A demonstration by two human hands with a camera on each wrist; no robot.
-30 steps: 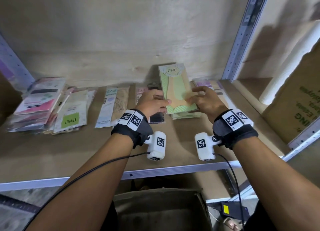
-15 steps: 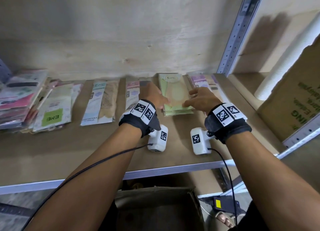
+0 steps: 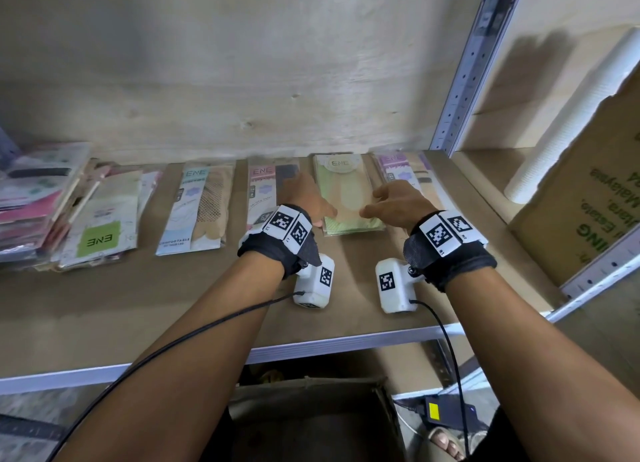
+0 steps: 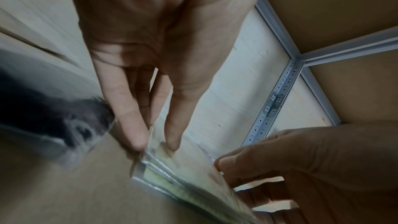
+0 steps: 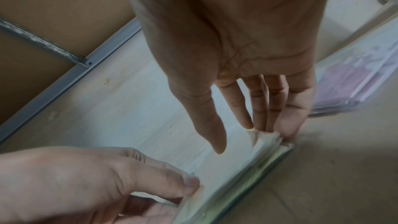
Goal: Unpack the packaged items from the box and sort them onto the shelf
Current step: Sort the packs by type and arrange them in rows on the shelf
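Observation:
A stack of green ENE packets lies flat on the wooden shelf, between a pink packet and a purple one. My left hand is at the stack's left edge. In the left wrist view the left hand pinches that edge of the green packets, thumb on top. My right hand is at the right edge. In the right wrist view the right hand has straight fingertips touching the corner of the green packets, and its thumb is lifted off.
Along the shelf lie a blue packet, a pink packet, a purple packet and a mixed pile at far left. A metal upright bounds the right. Beyond it stand a carton and a white roll. An open box sits below.
The green stack, held tilted up a second ago, has come down flat on the shelf and slid toward the back. Both hands followed it down.

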